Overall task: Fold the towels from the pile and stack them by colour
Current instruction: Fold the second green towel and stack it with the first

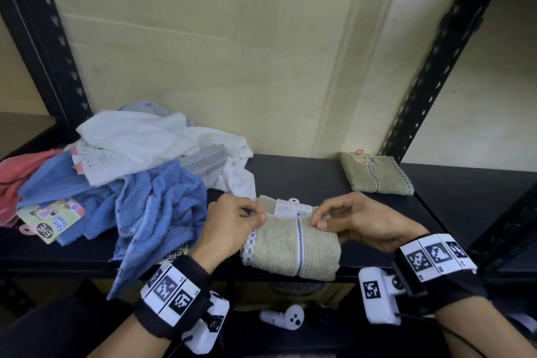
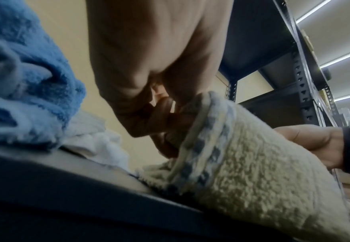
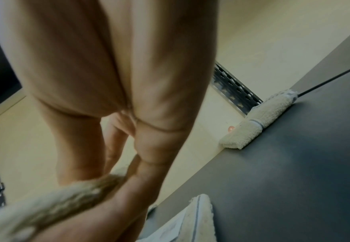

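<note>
A beige towel (image 1: 290, 247) with a blue stripe and checked border lies at the shelf's front edge, its near half lifted and folded over. My left hand (image 1: 232, 221) pinches its left top edge; my right hand (image 1: 348, 221) pinches the right top edge. A white paper label (image 1: 290, 208) shows behind the fold. In the left wrist view my fingers (image 2: 165, 117) grip the checked border of the beige towel (image 2: 252, 172). In the right wrist view my fingers (image 3: 145, 163) hold the blurred beige towel (image 3: 55, 201). One folded beige towel (image 1: 376, 176) (image 3: 259, 121) lies at the back right.
A loose pile of blue (image 1: 157, 200), white (image 1: 151, 142) and pink (image 1: 17, 180) towels fills the left of the dark shelf (image 1: 302, 177). Black slotted uprights (image 1: 436, 67) stand at both sides. A white controller (image 1: 286, 317) lies below the shelf.
</note>
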